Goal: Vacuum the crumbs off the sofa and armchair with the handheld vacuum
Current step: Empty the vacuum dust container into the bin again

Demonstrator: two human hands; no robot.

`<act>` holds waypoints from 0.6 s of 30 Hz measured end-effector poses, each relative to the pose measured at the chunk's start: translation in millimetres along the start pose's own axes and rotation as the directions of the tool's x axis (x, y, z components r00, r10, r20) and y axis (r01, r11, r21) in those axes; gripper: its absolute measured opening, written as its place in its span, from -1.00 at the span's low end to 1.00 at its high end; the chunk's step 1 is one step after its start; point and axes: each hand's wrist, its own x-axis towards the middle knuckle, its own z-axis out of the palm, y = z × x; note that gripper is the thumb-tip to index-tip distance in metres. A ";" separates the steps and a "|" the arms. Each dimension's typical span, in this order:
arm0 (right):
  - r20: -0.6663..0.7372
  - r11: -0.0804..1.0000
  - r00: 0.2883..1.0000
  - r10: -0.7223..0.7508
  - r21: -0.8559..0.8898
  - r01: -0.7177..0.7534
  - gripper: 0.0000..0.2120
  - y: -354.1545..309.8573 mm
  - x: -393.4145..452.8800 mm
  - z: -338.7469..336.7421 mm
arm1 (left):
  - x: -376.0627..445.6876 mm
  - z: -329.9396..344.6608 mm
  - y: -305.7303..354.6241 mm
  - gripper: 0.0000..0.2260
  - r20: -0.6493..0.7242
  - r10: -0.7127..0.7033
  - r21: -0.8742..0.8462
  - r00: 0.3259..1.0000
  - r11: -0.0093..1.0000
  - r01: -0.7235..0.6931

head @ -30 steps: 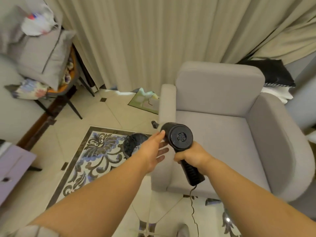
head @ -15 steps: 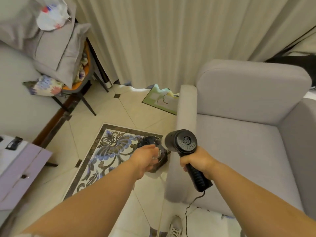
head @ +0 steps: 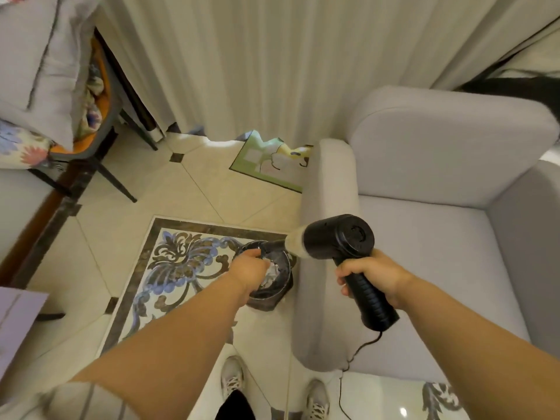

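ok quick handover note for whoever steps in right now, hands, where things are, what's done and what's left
Right hand grips the ribbed handle of the black handheld vacuum, held over the left armrest of the grey fabric armchair, its pale front end pointing left toward the bin.
Left hand reaches down into the small black waste bin on the patterned floor beside the armchair; its fingers are hidden, so what it holds cannot be told.
The vacuum's cord trails down past the seat front.
Done: no crumbs stand out on the visible seat, though small ones could not be seen.
Left: finish at the bin, then any remaining vacuuming; the sofa is out of view.
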 end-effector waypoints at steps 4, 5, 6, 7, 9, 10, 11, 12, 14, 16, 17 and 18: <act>0.008 1.000 1.000 -0.006 0.025 0.006 -0.91 -14.1 10.2 14.2 | 24.1 -3.0 28.4 -0.40 0.126 0.181 0.139 0.975 0.970 -0.198; 0.020 0.999 1.000 -0.009 0.036 0.009 -0.91 -15.7 14.1 18.7 | 29.8 -2.9 35.0 -0.35 0.171 0.205 0.176 0.964 0.956 -0.235; 0.038 0.999 0.999 -0.022 0.037 0.021 -0.92 -17.9 16.2 22.5 | 32.8 -2.1 39.9 -0.29 0.208 0.227 0.216 0.951 0.938 -0.271; 0.056 0.999 0.998 -0.037 0.041 0.034 -0.92 -18.5 18.9 25.2 | 34.7 -1.2 44.5 -0.23 0.244 0.241 0.272 0.939 0.913 -0.305; 0.091 0.998 0.995 -0.044 0.055 0.040 -0.92 -21.1 23.8 26.1 | 42.9 0.4 50.2 -0.13 0.263 0.282 0.395 0.923 0.841 -0.370; 0.105 0.997 0.994 -0.040 0.067 0.033 -0.89 -22.6 25.1 25.3 | 46.9 0.5 51.3 -0.12 0.256 0.310 0.443 0.916 0.804 -0.396; 0.110 0.997 0.993 -0.037 0.067 0.030 -0.83 -23.7 27.2 24.0 | 49.6 -0.1 51.9 -0.15 0.247 0.340 0.474 0.907 0.774 -0.419; 0.105 0.998 0.994 -0.037 0.051 0.031 -0.75 -25.5 29.8 21.7 | 53.4 0.4 52.4 -0.19 0.238 0.373 0.493 0.897 0.749 -0.443; 0.065 0.999 0.997 -0.040 -0.029 0.042 -0.66 -27.4 35.3 15.1 | 59.3 3.4 55.3 -0.25 0.235 0.416 0.509 0.879 0.718 -0.476; -0.046 0.990 0.994 -0.103 -0.105 0.098 -0.61 -27.1 39.0 5.7 | 64.1 6.6 57.2 -0.32 0.243 0.449 0.503 0.860 0.700 -0.508; -0.127 0.983 0.980 -0.155 -0.119 0.140 -0.51 -28.2 39.9 1.8 | 64.1 7.2 58.8 -0.36 0.243 0.464 0.485 0.852 0.703 -0.520; -0.211 0.976 0.956 -0.204 -0.121 0.182 -0.37 -31.0 39.4 -1.7 | 65.6 8.7 59.6 -0.39 0.241 0.472 0.461 0.848 0.714 -0.528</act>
